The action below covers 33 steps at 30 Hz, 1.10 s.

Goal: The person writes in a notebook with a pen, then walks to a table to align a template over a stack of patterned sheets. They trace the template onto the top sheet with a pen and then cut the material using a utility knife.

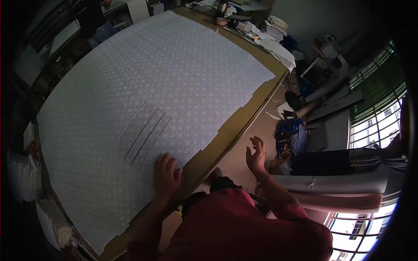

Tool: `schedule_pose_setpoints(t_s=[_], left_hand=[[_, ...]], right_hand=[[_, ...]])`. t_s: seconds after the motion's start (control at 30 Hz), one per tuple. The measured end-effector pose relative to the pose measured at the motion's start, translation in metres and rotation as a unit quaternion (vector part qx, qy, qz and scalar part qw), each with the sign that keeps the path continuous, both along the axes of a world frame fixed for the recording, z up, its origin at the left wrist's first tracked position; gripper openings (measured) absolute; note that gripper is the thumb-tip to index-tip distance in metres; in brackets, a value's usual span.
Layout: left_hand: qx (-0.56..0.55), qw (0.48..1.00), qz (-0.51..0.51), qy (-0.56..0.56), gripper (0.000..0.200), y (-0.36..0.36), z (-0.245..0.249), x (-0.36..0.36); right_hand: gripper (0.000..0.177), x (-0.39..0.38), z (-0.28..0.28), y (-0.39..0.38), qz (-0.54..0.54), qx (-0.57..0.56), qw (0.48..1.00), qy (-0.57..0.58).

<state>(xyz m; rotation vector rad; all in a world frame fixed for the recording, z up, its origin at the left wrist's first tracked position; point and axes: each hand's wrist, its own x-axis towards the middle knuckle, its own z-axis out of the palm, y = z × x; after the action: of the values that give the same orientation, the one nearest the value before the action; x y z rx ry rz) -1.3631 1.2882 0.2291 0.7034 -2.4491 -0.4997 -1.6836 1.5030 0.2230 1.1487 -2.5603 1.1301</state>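
A big sheet of white patterned fabric (143, 78) covers most of a large cutting table (237, 122). Several long slits run through the fabric near its middle. My left hand (166, 176) lies flat on the fabric close to the table's near edge, fingers spread, holding nothing. My right hand (257, 154) hovers off the table over the floor, fingers apart and empty. My red sleeves and shirt fill the bottom of the view.
Stacks of papers, boxes and a metal cup (222, 8) crowd the table's far corner. Rolls of fabric (344, 182) and blue scraps (291, 132) lie on the floor at the right, by barred windows. Another person (93, 17) stands at the far left end.
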Motion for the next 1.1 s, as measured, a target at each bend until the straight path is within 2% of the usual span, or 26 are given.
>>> schedule_pose_setpoints(t_s=[0.13, 0.23, 0.33, 0.43, 0.47, 0.5, 0.53, 0.6, 0.63, 0.7, 0.73, 0.8, 0.83, 0.9, 1.03, 1.1], left_hand=[[-0.016, 0.999, 0.017, -0.022, 0.043, 0.003, 0.005, -0.004], [0.013, 0.996, 0.078, -0.036, 0.042, 0.006, 0.001, -0.006], [0.0, 0.984, 0.18, 0.002, 0.043, 0.017, -0.015, -0.016], [0.014, 0.938, 0.344, 0.041, 0.041, 0.038, -0.014, -0.044], [-0.035, 0.945, 0.323, 0.039, 0.039, 0.051, 0.003, -0.057], [0.017, 0.942, 0.327, 0.075, 0.037, 0.067, 0.003, -0.066], [0.042, 0.946, 0.306, 0.097, 0.047, 0.082, -0.016, -0.068], [0.104, 0.941, 0.312, 0.073, 0.043, 0.12, 0.012, -0.083], [0.101, 0.933, 0.339, 0.07, 0.043, 0.14, 0.015, -0.078], [0.202, 0.908, 0.357, 0.083, 0.037, 0.163, 0.018, -0.074], [0.195, 0.904, 0.371, 0.09, 0.037, 0.169, 0.023, -0.068], [0.257, 0.842, 0.456, 0.133, 0.033, 0.186, 0.031, -0.05], [0.254, 0.837, 0.464, 0.138, 0.033, 0.191, 0.028, -0.042], [0.236, 0.802, 0.493, 0.24, 0.027, 0.198, 0.019, -0.024], [0.248, 0.803, 0.498, 0.213, 0.025, 0.207, 0.015, 0.017], [0.253, 0.826, 0.453, 0.221, 0.026, 0.209, -0.002, 0.046]], right_hand=[[0.041, -0.033, 0.005, -0.038, 0.073, -0.039, 0.996, 0.025], [0.037, -0.068, 0.005, -0.065, 0.144, -0.062, 0.986, 0.049], [0.036, -0.101, 0.006, -0.084, 0.234, -0.086, 0.968, 0.027], [0.022, -0.12, 0.012, -0.107, 0.324, -0.079, 0.941, 0.053], [0.02, -0.125, 0.0, -0.11, 0.349, -0.103, 0.931, 0.028], [0.018, -0.126, -0.003, -0.11, 0.36, -0.081, 0.929, 0.019], [0.017, -0.129, -0.022, -0.114, 0.364, -0.13, 0.914, -0.125], [0.015, -0.134, -0.024, -0.123, 0.418, -0.124, 0.895, 0.092], [0.015, -0.128, -0.023, -0.127, 0.442, -0.128, 0.884, 0.084], [0.013, -0.123, -0.018, -0.14, 0.468, -0.142, 0.866, 0.105], [0.013, -0.121, -0.022, -0.148, 0.481, -0.149, 0.857, 0.107], [0.01, -0.107, -0.032, -0.161, 0.471, -0.074, 0.879, 0.016], [0.01, -0.095, -0.029, -0.165, 0.48, -0.076, 0.874, 0.018], [0.011, -0.066, -0.023, -0.168, 0.517, -0.059, 0.854, 0.013], [0.011, 0.007, -0.001, -0.15, 0.552, -0.019, 0.833, -0.029], [0.012, 0.043, 0.005, -0.137, 0.561, 0.018, 0.825, -0.062]])
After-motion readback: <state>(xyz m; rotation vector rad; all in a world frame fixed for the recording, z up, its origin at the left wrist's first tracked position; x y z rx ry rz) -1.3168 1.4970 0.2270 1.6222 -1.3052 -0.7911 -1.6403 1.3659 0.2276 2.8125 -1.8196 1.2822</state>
